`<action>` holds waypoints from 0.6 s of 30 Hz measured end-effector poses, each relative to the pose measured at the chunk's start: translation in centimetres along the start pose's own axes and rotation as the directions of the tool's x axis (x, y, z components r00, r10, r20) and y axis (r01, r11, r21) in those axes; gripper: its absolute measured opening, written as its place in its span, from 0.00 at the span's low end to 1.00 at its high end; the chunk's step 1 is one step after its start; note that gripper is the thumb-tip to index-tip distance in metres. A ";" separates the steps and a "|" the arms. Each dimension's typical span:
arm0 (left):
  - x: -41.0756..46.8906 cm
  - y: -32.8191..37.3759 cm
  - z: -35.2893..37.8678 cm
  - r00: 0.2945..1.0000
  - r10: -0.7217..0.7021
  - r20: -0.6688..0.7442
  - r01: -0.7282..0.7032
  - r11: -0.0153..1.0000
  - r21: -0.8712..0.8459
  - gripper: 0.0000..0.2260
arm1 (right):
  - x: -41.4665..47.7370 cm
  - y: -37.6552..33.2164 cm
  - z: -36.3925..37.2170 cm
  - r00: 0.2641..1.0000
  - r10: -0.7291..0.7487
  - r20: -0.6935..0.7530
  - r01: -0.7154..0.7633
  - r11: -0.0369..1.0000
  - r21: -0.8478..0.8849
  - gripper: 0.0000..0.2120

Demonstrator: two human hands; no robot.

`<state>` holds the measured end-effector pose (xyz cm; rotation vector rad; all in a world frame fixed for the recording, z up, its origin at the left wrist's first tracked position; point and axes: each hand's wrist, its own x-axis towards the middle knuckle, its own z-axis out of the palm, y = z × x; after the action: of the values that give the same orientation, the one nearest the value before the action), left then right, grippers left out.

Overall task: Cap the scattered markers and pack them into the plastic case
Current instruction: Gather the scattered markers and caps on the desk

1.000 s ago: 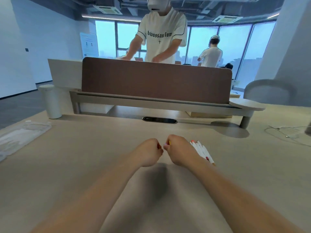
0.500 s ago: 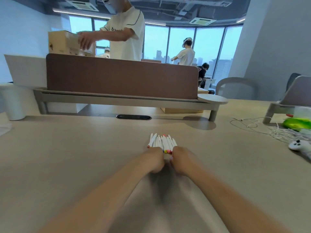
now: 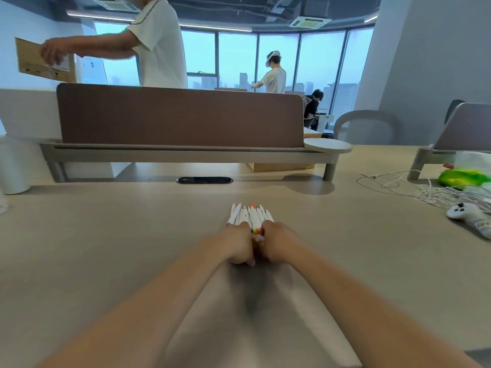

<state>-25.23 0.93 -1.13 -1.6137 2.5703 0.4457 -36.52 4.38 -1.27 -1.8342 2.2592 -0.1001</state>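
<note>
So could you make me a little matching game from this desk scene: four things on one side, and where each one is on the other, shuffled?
Things:
1. markers
2. controller
3. cardboard box
4. white cylinder

Places:
A. far left on the table
B. right side, by the cables
C. held by a person behind the divider
D. between the left hand and right hand

Pairs: 1-D, 2-B, 3-C, 4-A.
</note>
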 end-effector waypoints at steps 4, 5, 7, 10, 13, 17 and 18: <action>-1.0 0.0 -0.2 0.999 0.015 -0.028 -0.014 0.999 0.036 0.27 | -0.7 0.3 -0.4 1.000 -0.031 -0.003 0.031 1.000 -0.001 0.15; -1.3 0.0 -0.2 0.999 0.017 -0.043 -0.015 0.999 0.039 0.26 | -1.0 0.3 -0.4 0.999 -0.042 -0.008 0.042 0.999 -0.003 0.15; -1.7 -0.2 -0.1 0.997 0.021 -0.075 -0.020 1.000 0.013 0.25 | -1.3 0.3 0.0 0.997 -0.066 -0.045 0.066 0.998 0.010 0.16; -2.3 -0.4 0.0 0.993 0.042 -0.113 -0.042 0.999 -0.001 0.23 | -1.6 0.1 0.0 0.995 -0.069 -0.076 0.071 0.997 0.026 0.16; -2.7 -0.6 -0.1 0.989 0.061 -0.131 -0.065 0.998 -0.021 0.25 | -1.8 -0.2 -0.6 0.999 -0.049 -0.015 0.049 0.998 -0.034 0.18; -2.9 -0.9 -0.3 0.985 0.098 -0.144 -0.100 0.995 -0.007 0.25 | -1.9 -0.3 -0.9 0.998 -0.063 -0.004 0.062 0.992 -0.114 0.17; -2.9 -0.9 -0.3 0.983 0.104 -0.149 -0.106 0.994 0.000 0.24 | -1.9 -0.3 -0.9 0.998 -0.059 0.006 0.059 0.990 -0.128 0.16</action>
<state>-23.06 3.01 -0.43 -1.5759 2.7762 0.3551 -36.03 6.11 -0.09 -1.9647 2.2583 0.0389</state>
